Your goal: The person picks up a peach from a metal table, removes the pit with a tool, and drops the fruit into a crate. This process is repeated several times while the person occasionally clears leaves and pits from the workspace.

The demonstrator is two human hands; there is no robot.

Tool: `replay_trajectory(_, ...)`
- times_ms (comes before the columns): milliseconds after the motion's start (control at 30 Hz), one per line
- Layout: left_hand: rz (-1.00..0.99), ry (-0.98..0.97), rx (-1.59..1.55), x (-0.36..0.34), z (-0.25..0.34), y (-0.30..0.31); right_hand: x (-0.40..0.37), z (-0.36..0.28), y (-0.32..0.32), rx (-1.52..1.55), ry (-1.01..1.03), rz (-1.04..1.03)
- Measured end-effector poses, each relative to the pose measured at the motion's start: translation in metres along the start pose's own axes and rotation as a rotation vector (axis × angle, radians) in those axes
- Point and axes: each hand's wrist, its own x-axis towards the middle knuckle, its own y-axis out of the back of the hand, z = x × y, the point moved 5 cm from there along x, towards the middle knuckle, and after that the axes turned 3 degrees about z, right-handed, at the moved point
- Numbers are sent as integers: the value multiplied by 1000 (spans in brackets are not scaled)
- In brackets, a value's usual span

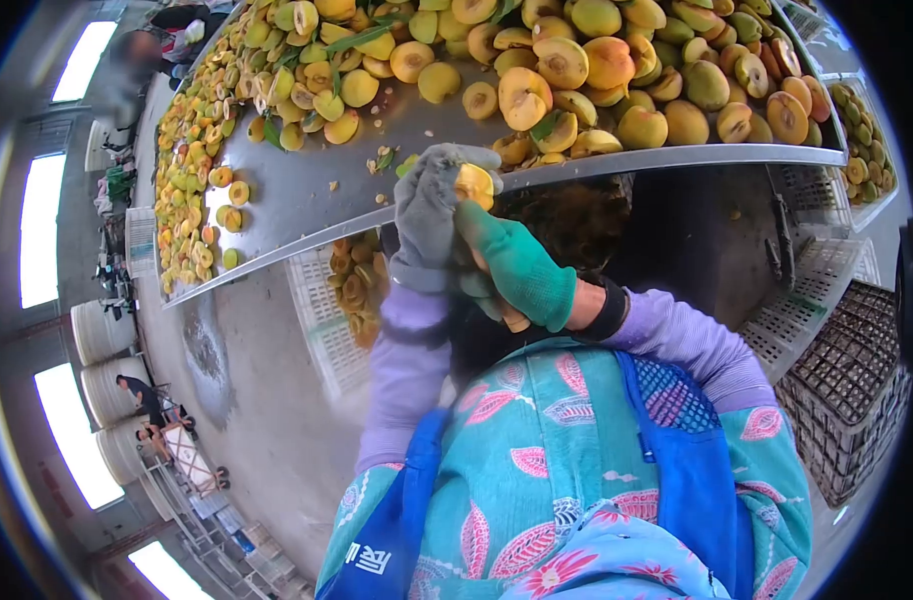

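Note:
My left hand (429, 210), in a grey glove, is closed around a yellow peach (475, 186) with cut flesh showing. My right hand (522, 265), in a green-and-grey glove, presses up against it. From the bottom of the right fist sticks out the end of a wooden handle (515, 318); the rest of that tool is hidden. Both hands are just in front of the raised edge of a metal table (307, 190). Piled on it are many peaches (562, 62), several cut in half, with a few green leaves among them.
Below the table edge stands a white crate (322, 325) with cut peaches in it. At the right are another peach-filled crate (862, 140), a white crate (802, 300) and a dark crate (842, 390). Other people (147, 405) and white tubs (107, 390) are at the far left.

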Motion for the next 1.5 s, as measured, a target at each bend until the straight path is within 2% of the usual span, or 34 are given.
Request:
replay_trajectory(33, -1, 13, 28, -1, 3, -1, 3, 4, 3, 23, -20, -26)
replay_trajectory(67, 1, 29, 52, -3, 5, -4, 5, 8, -2, 202, -115, -280)
replay_trajectory(133, 73, 180, -228, -9, 8, -9, 0, 4, -9, 569, -300, -784)
replay_trajectory(200, 161, 319, -508, -14, 8, -12, -5, 4, -15, 628, -318, -897)
replay_trajectory(233, 286, 291, -550, -18, 6, -6, -9, 4, -17, 620, -333, -942)
replay_trajectory(267, 367, 197, -191, -29, -1, 22, -10, 1, -19, 608, -340, -992)
replay_trajectory(333, 476, 232, -53, -58, -1, 86, -4, 1, 1, 526, -322, -757)
replay_trajectory(400, 437, 308, 257, -56, 8, 133, -1, -5, 29, 435, -281, -524)
replay_trajectory(433, 350, 238, 785, -47, 10, 152, 2, -7, 43, 397, -294, -352)
replay_trajectory(467, 292, 180, 955, -35, 16, 140, 3, -4, 56, 358, -319, -172)
replay_trajectory(500, 245, 114, 1125, -23, 23, 128, 2, -6, 57, 289, -238, -113)
replay_trajectory(533, 238, 66, 941, 12, 36, 86, -2, -10, 56, 219, -159, -50)
replay_trajectory(600, 55, -120, 939, 71, 34, 21, -6, -20, 59, 152, -47, 55)
replay_trajectory(667, -241, -493, 1168, 122, -28, -6, -11, -31, 64, 173, 14, 140)
replay_trajectory(767, -413, -259, 1299, 141, -65, -13, -12, -46, 79, 118, 223, 258)
replay_trajectory(867, -268, 323, 888, 105, -16, 3, 2, -68, 77, -482, 643, 356)
replay_trajectory(900, -182, 282, 467, 87, -18, 7, 11, -72, 71, -653, 771, 375)
replay_trajectory(1000, 1, 237, 115, 41, 2, -3, 12, -76, 43, -1146, 823, 372)
replay_trajectory(1033, 42, 178, 80, 33, 4, -7, 14, -73, 39, -1106, 734, 322)
replay_trajectory(1133, 108, 13, -3, 22, 0, -17, 11, -65, 38, -1024, 729, 322)
replay_trajectory(1167, 107, -41, -5, 21, -4, -17, 6, -64, 34, -1003, 853, 257)
replay_trajectory(1200, 107, -96, -7, 20, -4, -19, 5, -61, 35, -972, 790, 274)
replay_trajectory(1267, 162, -35, -99, 18, -7, -19, 2, -60, 33, -908, 666, 295)
replay_trajectory(1367, 202, -31, -121, 14, -4, -15, 9, -57, 30, -999, 836, 261)
replay_trajectory(1467, 260, -23, -103, 10, -4, -12, 9, -55, 27, -887, 649, 231)
replay_trajectory(1500, 274, -30, -66, 11, -3, -12, 13, -50, 29, -828, 662, 228)
